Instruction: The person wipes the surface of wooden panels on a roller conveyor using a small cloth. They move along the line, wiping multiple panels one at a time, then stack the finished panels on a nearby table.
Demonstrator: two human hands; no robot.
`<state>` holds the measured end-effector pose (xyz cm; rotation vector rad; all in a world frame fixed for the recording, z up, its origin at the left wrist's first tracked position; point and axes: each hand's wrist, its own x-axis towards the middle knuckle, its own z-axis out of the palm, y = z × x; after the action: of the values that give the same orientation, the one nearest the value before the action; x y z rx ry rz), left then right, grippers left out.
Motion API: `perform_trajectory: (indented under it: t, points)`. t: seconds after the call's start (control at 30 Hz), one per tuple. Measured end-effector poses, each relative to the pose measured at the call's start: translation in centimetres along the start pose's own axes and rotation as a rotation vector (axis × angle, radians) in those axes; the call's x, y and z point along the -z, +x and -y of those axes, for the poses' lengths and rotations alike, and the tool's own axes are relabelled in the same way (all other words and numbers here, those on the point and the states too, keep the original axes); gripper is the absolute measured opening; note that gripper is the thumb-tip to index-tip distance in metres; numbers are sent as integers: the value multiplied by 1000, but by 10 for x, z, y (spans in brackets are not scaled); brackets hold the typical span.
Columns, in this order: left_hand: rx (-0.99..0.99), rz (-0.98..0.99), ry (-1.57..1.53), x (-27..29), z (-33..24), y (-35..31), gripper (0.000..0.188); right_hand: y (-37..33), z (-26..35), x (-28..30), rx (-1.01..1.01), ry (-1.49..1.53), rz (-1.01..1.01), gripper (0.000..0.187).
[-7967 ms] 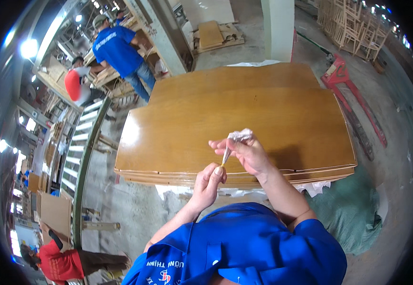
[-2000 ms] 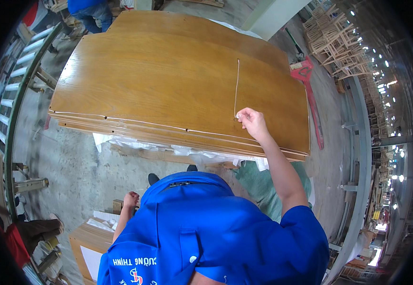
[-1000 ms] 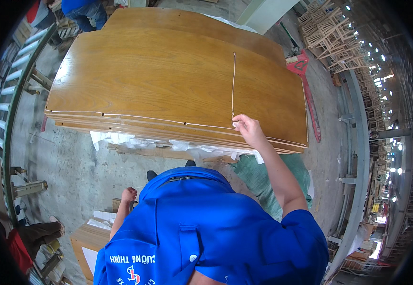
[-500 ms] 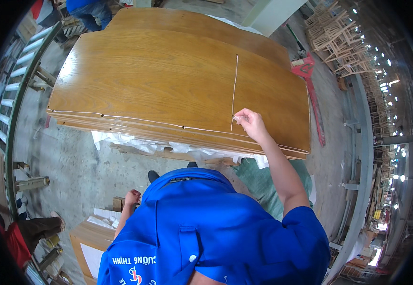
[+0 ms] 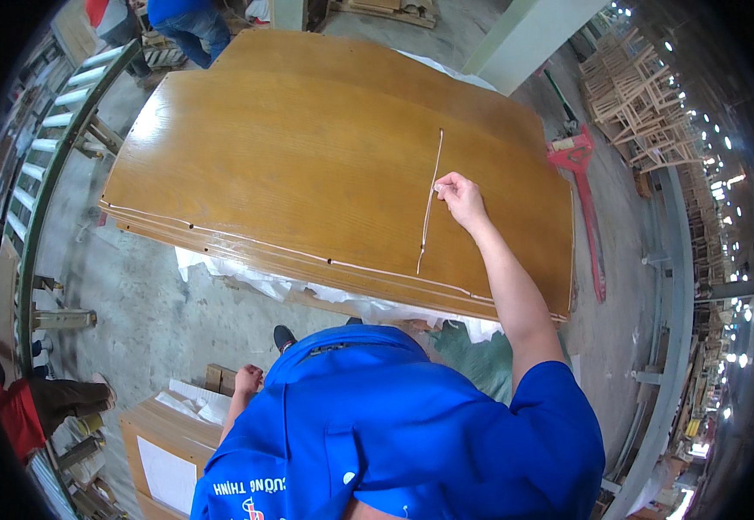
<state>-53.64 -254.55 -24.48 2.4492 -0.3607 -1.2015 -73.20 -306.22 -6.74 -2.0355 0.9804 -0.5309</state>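
Observation:
A large brown wood panel [image 5: 307,165] tops a stack of similar panels in front of me. A thin whitish line [image 5: 441,143], like a cord or strip, crosses its right part. Another pale line [image 5: 260,240] runs along the near edge, past small dark holes. My right hand [image 5: 463,201] is closed in a pinch at the crossing line, around its middle; a small whitish bit shows at the fingertips, too small to name. Low beside my body, my left hand [image 5: 249,379] has curled fingers, away from the panel; what it may hold is hidden.
White wrapping [image 5: 264,282] sticks out beneath the stack. A red pallet-jack-like tool [image 5: 583,178] stands to the right, near a pale column [image 5: 533,43]. At left is a green-framed roller conveyor [image 5: 45,145]. Boxes [image 5: 165,433] sit by my left arm. Other people [image 5: 190,30] stand nearby.
My right hand has moved up along the crossing line, away from the near edge. The view has shifted, so the panel sits lower. My left hand stays low by my side.

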Motion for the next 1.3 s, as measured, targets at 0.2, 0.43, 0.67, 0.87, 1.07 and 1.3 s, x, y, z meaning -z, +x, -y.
perform_trajectory:
  t: [0.2,0.43,0.67,0.87,1.07,1.3]
  points:
    - [-19,17,-100,-14,-1,-19,21,64,-14,10,59,-13,-83,9]
    - [61,-56,-47,-45,14,-38,25,123,-26,20,78,-54,-197,7]
    - [104,-96,-76,-72,23,-44,29,144,-38,32,127,-198,-178,9]
    - [157,-116,-93,-65,19,-56,30,143,-30,17,228,-299,-197,14]
    - [192,-126,-142,-41,26,-39,29,133,20,34,409,-495,-261,10]
    - [173,-117,-183,2,65,-9,28,123,139,-45,334,271,-175,19]
